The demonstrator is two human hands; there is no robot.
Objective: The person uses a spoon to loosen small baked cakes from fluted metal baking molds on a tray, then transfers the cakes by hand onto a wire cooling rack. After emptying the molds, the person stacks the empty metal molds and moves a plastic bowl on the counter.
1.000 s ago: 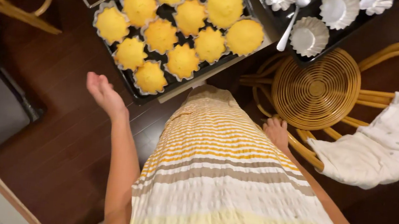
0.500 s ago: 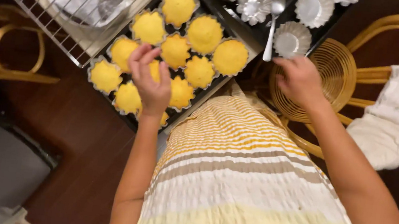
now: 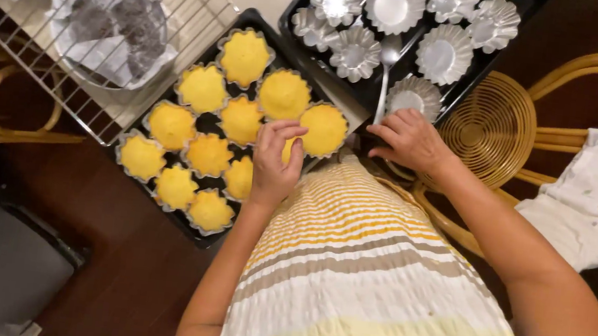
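A black baking tray [image 3: 159, 208] holds several yellow cakes in fluted tin moulds. My left hand [image 3: 275, 161] curls its fingers around one yellow cake [image 3: 287, 149] near the tray's right edge. A second black tray [image 3: 300, 10] further back carries several empty fluted moulds and a metal spoon [image 3: 385, 73]. My right hand [image 3: 409, 138] rests, fingers bent, on the near edge of that tray, next to an empty mould [image 3: 407, 98] and the spoon's handle; whether it grips anything is unclear.
A wire cooling rack [image 3: 131, 59] at the back left bears a round dark cake on paper [image 3: 116, 23]. A rattan chair [image 3: 506, 131] stands at the right with a white cloth [image 3: 596, 198] over it. My striped apron fills the foreground above dark wooden floor.
My left hand moved right across the cake tray and closed on a cake at its right side. My right hand came down toward the empty-mould tray's near edge. The view shifted.
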